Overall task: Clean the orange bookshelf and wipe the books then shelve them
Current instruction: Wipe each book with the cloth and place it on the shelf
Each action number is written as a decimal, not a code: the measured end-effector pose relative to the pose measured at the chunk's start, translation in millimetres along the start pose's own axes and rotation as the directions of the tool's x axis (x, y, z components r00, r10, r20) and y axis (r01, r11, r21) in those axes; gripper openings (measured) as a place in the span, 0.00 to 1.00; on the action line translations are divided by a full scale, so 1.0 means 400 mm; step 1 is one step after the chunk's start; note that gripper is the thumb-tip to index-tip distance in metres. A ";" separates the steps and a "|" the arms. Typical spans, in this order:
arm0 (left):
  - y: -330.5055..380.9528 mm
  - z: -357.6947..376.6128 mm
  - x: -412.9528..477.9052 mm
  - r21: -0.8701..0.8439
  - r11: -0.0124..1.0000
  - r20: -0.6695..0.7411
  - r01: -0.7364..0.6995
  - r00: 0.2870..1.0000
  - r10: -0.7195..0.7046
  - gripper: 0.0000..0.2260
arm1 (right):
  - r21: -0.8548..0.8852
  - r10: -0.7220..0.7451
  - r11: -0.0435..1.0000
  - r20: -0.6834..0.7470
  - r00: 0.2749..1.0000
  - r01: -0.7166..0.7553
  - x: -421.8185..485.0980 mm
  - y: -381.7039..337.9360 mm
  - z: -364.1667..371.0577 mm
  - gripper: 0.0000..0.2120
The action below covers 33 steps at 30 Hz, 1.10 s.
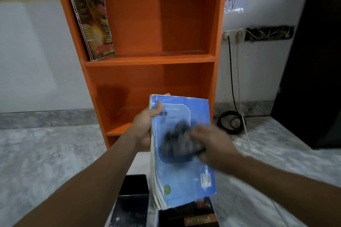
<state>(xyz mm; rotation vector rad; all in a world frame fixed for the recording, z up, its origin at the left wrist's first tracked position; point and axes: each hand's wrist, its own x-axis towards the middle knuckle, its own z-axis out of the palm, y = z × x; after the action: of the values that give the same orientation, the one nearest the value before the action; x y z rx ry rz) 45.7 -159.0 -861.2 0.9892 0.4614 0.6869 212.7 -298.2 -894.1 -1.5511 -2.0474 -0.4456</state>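
Note:
An orange bookshelf point(149, 59) stands against the wall straight ahead. One magazine point(90, 16) leans at the left of its upper shelf. In front of the lower shelf my left hand point(145, 125) grips the left edge of a blue book point(184, 171), thumb on the cover. My right hand point(212, 142) holds a dark cloth point(179, 143) bunched against the middle of the blue cover; hand and cloth are blurred by motion.
Dark books point(132, 199) lie on a white surface below my arms, one with an orange label point(195, 215). A black cable point(230, 120) coils on the marble floor right of the shelf, under wall sockets point(233, 35). A dark cabinet point(313, 61) stands at far right.

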 end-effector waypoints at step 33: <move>0.076 -0.013 -0.056 0.015 0.997 -0.117 -0.072 0.990 0.074 0.19 | 0.027 -0.471 0.869 0.353 0.808 0.494 -0.113 -0.159 0.089 0.24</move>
<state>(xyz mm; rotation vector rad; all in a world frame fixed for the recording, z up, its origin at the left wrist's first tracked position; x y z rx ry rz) 17.2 -160.8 -836.1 0.9832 0.5342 0.8121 153.4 -332.3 -946.0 -1.1865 -2.7514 -0.4463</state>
